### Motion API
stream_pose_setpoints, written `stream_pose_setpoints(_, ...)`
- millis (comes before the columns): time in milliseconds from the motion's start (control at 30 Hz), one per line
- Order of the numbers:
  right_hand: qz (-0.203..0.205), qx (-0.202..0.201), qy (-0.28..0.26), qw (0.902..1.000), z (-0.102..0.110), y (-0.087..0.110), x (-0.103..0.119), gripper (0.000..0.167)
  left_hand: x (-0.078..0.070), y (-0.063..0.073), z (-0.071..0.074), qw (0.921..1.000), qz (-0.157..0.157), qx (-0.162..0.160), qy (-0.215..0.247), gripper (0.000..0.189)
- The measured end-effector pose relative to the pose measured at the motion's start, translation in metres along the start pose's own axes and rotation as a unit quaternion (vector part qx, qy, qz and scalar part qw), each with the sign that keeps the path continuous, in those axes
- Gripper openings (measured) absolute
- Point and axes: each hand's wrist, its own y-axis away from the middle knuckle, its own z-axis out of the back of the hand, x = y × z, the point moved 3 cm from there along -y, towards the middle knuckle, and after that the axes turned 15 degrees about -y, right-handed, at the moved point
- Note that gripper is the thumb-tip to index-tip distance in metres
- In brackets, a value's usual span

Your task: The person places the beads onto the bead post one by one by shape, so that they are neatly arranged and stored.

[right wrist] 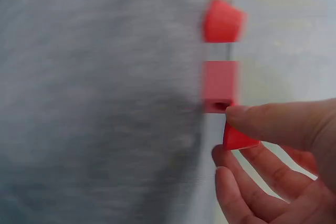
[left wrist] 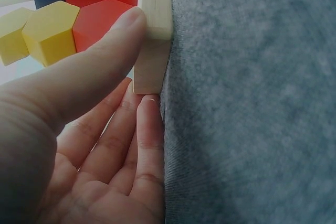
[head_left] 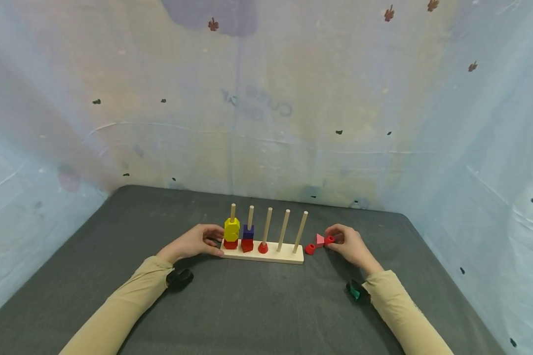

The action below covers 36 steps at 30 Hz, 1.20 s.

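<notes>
A wooden peg stand (head_left: 277, 255) with several upright pegs stands mid-table. My left hand (head_left: 201, 241) grips its left end, the thumb on the base's edge and fingertips against its end (left wrist: 156, 24). The leftmost peg bears yellow beads (head_left: 232, 230) above a red one (head_left: 231, 244); the second bears a dark blue bead (head_left: 248, 231) over a red block (head_left: 247, 245). A red cone bead (head_left: 263, 248) sits low on the third peg. To the stand's right, my right hand (head_left: 350, 245) pinches a red tapered bead (right wrist: 239, 134) between thumb and fingers.
Beside the held bead lie a pinkish-red block (right wrist: 220, 83) with a hole and another red tapered bead (head_left: 310, 249), close to the stand's right end. Dark grey cloth (head_left: 257, 310) covers the table. Pale sheeting (head_left: 266, 98) hangs behind it and at the sides.
</notes>
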Motion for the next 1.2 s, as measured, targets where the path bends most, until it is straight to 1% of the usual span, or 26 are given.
stream_pose_setpoints(133,0.011,-0.009,-0.024,0.9996,0.01,0.0,0.018,0.034,0.0,0.0,0.0,1.0,0.002,0.001,-0.003,0.059)
stream_pose_setpoints(233,0.026,-0.013,-0.041,0.9987,0.016,-0.001,0.038,0.033,0.0,0.0,-0.001,1.0,0.002,0.002,-0.002,0.059)
stream_pose_setpoints(433,0.088,-0.026,-0.055,0.9943,0.023,-0.004,0.078,0.034,0.003,-0.001,-0.001,1.0,0.002,0.004,0.001,0.06)
stream_pose_setpoints(600,0.138,-0.04,-0.084,0.9861,0.021,-0.007,0.108,0.032,0.003,-0.001,-0.001,1.0,0.006,0.002,0.001,0.059)
stream_pose_setpoints(733,0.178,-0.036,-0.121,0.9759,0.012,-0.003,0.146,0.031,0.003,-0.001,-0.001,1.0,0.002,0.003,0.003,0.058)
stream_pose_setpoints(800,0.191,-0.032,-0.136,0.9716,0.006,0.0,0.164,0.03,0.002,0.0,-0.001,1.0,0.0,0.005,0.002,0.058)
stream_pose_setpoints(900,0.21,-0.025,-0.145,0.9666,-0.006,0.001,0.183,0.031,0.002,0.0,0.0,1.0,0.001,0.004,-0.002,0.059)
stream_pose_setpoints(1033,0.221,-0.02,-0.153,0.963,-0.024,0.0,0.193,0.029,0.001,0.0,0.0,1.0,0.001,0.001,-0.004,0.058)
stream_pose_setpoints(1133,0.222,-0.018,-0.154,0.9627,-0.038,-0.001,0.192,0.028,0.001,-0.001,0.0,1.0,0.0,0.002,0.0,0.057)
stream_pose_setpoints(1200,0.225,-0.021,-0.15,0.9626,-0.048,-0.004,0.188,0.028,0.001,0.0,0.0,1.0,-0.002,0.005,0.001,0.058)
